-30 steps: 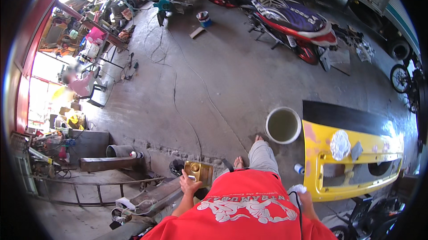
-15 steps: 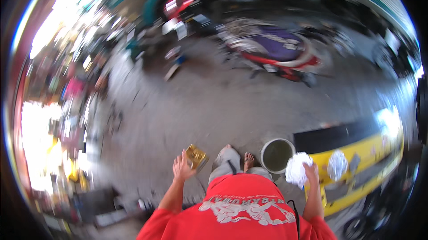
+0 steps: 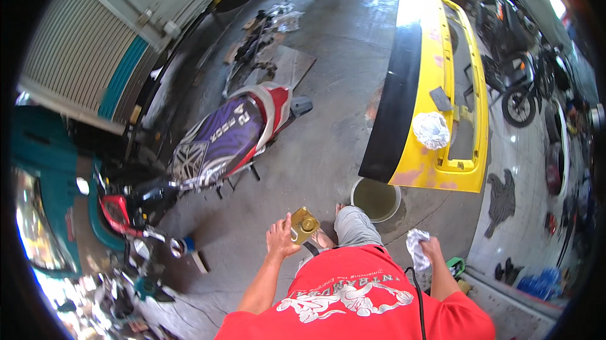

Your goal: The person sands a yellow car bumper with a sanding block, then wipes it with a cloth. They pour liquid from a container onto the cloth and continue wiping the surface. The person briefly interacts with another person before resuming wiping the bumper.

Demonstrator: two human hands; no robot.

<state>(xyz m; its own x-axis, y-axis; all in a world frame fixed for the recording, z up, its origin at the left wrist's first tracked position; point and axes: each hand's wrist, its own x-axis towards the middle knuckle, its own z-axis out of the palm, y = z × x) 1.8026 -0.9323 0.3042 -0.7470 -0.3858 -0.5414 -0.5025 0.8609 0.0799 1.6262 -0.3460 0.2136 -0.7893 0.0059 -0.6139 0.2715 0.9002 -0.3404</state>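
My left hand (image 3: 281, 239) is closed around the side of a gold, flat rectangular tin (image 3: 304, 224) with a round cap, held out in front of my left leg. In my right hand (image 3: 433, 252) a crumpled white cloth (image 3: 417, 247) is bunched and hangs to the left of the fingers. Ahead on the right lies a long yellow panel (image 3: 410, 164) with a black strip and dull pinkish patches. Resting on it are a crumpled white bundle (image 3: 432, 130) and a small grey pad (image 3: 440, 98).
A round bucket (image 3: 399, 204) of murky liquid stands by my foot at the panel's near end. To the left, a motorbike with a purple cover (image 3: 230, 126) is parked. Motorbikes (image 3: 519, 105) line the far right; a dark rag (image 3: 502, 201) lies on pale tiles.
My view has turned to the right, so the yellow panel now runs away ahead and the motorbike sits left. Both hands still hold the tin and cloth.
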